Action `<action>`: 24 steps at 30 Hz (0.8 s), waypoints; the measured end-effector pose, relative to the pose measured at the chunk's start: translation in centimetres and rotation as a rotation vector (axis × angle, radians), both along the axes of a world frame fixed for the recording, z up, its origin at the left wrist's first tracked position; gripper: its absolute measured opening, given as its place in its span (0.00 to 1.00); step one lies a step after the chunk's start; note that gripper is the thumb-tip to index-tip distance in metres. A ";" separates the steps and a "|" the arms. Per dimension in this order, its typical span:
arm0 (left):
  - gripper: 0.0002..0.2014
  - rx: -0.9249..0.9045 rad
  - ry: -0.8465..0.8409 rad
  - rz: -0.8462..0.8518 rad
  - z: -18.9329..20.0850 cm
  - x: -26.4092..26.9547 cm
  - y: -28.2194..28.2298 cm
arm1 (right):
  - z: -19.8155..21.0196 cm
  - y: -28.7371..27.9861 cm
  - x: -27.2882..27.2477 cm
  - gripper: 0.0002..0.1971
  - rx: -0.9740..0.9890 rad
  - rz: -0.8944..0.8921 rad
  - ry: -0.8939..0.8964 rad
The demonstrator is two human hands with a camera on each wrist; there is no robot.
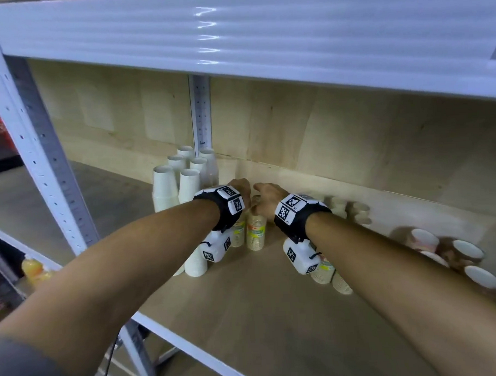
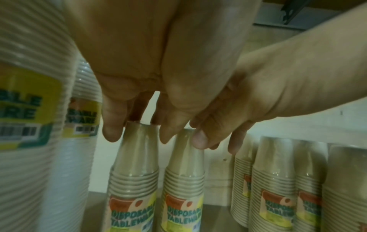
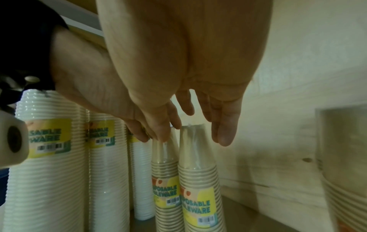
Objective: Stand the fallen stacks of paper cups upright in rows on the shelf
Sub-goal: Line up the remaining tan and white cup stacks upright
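Left hand: left hand (image 2: 151, 81) reaches over two upright tan stacks, fingers (image 2: 111, 128) hanging down loosely spread, tips at the top of the left tan stack (image 2: 135, 169); touching or only hovering, cannot tell.
Right hand: right hand (image 3: 190, 75) beside it, fingers straight and spread over the right tan stack (image 3: 198, 180); thumb tip near the neighbouring stack's top (no closed grip in the wrist views).
Tan stacks: both stand upright side by side, wrapped in clear film with a "DISPOSABLE TABLEWARE" label, mid-shelf toward the back wall.
White stacks: tall white stacks (image 1: 167, 188) stand in rows at the left end of the shelf (image 1: 275, 314), from the back wall toward the front edge.
More tan stacks: upright group (image 2: 278, 180) just right of the two under the hands.
Fallen stacks: several cup stacks (image 1: 460, 252) lie on their sides toward the right end, open mouths facing the front edge.
Back wall: plywood panel (image 1: 353, 143) behind everything.
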State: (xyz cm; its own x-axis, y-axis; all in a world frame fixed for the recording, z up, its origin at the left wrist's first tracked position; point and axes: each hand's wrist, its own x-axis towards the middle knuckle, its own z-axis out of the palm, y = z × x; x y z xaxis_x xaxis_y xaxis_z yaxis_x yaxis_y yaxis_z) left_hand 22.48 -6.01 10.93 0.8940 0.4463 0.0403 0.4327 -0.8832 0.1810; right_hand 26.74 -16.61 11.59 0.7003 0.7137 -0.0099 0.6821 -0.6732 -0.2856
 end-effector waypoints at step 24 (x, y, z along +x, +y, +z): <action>0.12 0.054 -0.023 -0.107 0.1 0.2 -0.7 | -0.2 -2.6 -0.5 0.14 0.044 -0.054 -0.022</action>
